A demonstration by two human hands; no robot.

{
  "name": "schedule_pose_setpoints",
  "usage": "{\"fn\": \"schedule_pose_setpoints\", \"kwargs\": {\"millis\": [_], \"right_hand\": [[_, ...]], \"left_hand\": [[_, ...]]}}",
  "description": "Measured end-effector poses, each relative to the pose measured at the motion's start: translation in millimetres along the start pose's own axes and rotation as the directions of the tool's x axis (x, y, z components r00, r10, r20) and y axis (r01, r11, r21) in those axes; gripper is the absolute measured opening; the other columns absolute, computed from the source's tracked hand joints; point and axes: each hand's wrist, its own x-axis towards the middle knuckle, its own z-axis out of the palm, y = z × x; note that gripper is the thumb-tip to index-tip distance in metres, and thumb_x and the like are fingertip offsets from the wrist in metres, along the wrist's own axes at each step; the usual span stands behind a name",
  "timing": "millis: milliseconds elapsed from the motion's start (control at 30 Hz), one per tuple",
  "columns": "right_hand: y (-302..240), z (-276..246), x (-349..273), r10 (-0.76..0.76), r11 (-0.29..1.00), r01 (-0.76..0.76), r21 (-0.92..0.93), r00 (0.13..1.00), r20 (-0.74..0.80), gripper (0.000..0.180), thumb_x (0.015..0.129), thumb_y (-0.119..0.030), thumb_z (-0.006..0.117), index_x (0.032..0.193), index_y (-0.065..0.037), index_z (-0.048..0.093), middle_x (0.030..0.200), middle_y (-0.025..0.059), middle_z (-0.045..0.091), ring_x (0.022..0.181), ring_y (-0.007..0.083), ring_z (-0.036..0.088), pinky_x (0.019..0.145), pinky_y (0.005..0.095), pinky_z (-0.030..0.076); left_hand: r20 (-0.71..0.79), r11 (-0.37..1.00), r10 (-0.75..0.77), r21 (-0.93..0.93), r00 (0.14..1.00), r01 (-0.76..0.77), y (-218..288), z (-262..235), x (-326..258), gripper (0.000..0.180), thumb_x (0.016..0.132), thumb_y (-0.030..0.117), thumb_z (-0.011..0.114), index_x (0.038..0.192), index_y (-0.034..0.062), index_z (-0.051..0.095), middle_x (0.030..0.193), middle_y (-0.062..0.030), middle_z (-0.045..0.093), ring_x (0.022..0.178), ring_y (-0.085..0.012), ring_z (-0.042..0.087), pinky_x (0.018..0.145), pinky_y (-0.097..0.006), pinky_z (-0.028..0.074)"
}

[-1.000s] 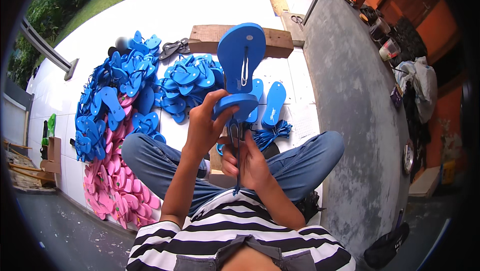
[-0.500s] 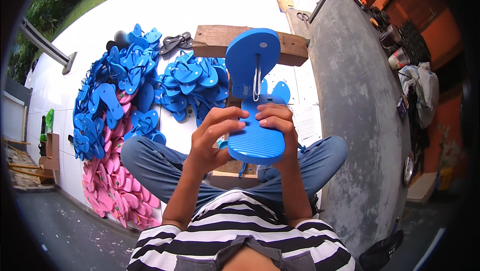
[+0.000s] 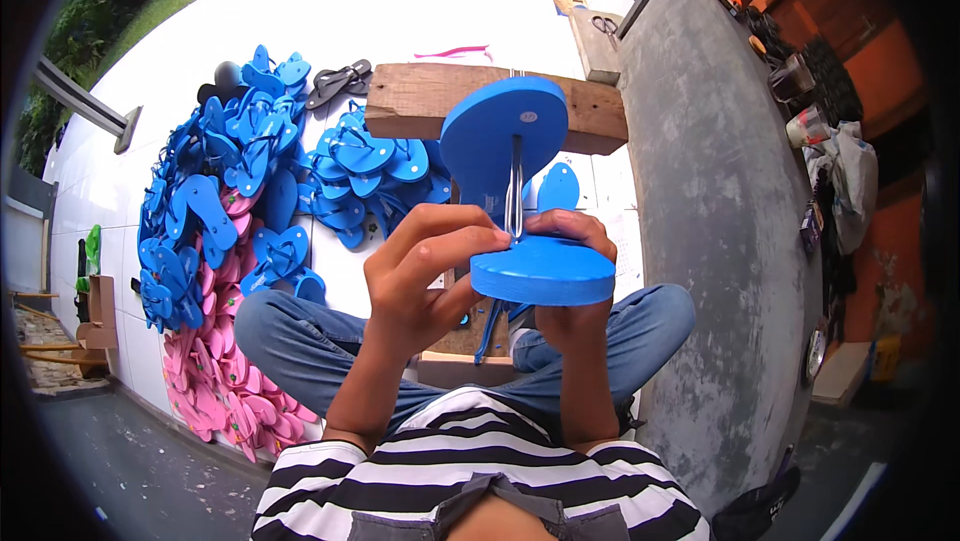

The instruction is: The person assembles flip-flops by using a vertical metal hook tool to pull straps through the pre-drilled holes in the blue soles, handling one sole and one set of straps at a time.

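Note:
My right hand grips a blue flip-flop sole, its fingers curled over the far side and its near edge tilted toward me. My left hand is closed at the sole's left side, with a fingertip by the foot of thin metal prongs. The prongs stretch from the held part to a rounded blue sole part standing upright beyond it, marked with a white dot. Whether the two blue parts are one bent sole is hidden behind my fingers. Behind them lies a wooden beam.
Blue flip-flops and pink flip-flops lie heaped on white tiles at the left. A dark pair of flip-flops rests near the beam. Scissors lie at the far right, beside a grey concrete ledge.
The held sole has tipped, so its ribbed face no longer shows and its thick edge faces me. More of the metal prongs shows. The upright part has shifted slightly down.

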Motion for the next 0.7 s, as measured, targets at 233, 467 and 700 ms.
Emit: {"fn": "schedule_pose_setpoints", "kwargs": {"millis": [233,467,700], "right_hand": [[-11.3,13.3,13.9,0.2,0.904,-0.24,-0.353,0.969,-0.146,0.069,0.096,-0.017,0.06,0.152,0.0,0.024,0.137,0.0246,0.029,0.122,0.0334,0.038,0.099,0.0453,0.036],[28.1,33.4,26.4,0.167,0.881,-0.297,-0.369,0.924,-0.344,0.071,0.093,-0.026,0.067,0.148,-0.003,0.029,0.13,0.0203,0.035,0.119,0.0302,0.036,0.099,0.0445,0.033],[45.5,14.4,29.0,0.39,0.909,-0.417,-0.014,0.862,-0.325,0.099,0.074,-0.043,0.084,0.135,0.001,0.02,0.121,0.0162,0.034,0.116,0.0267,0.037,0.098,0.0426,0.033]], "left_hand": [[-0.066,0.78,-0.574,-0.346,0.816,0.521,-3.2,20.3,23.8,0.031,0.082,-0.006,0.073,0.11,0.0002,0.06,0.093,-0.0095,0.067,0.084,-0.0118,0.069,0.063,-0.024,0.061],[-0.21,0.898,-0.406,-0.271,0.889,0.346,-28.3,33.8,35.9,0.03,0.079,-0.006,0.076,0.103,0.0002,0.058,0.091,-0.0074,0.067,0.085,-0.0133,0.068,0.071,-0.026,0.061],[-0.243,0.852,-0.36,-0.478,0.901,0.212,-38.5,36.0,21.8,0.031,0.088,-0.008,0.065,0.117,-0.001,0.054,0.101,-0.0139,0.067,0.094,-0.0187,0.069,0.076,-0.029,0.061]]}}
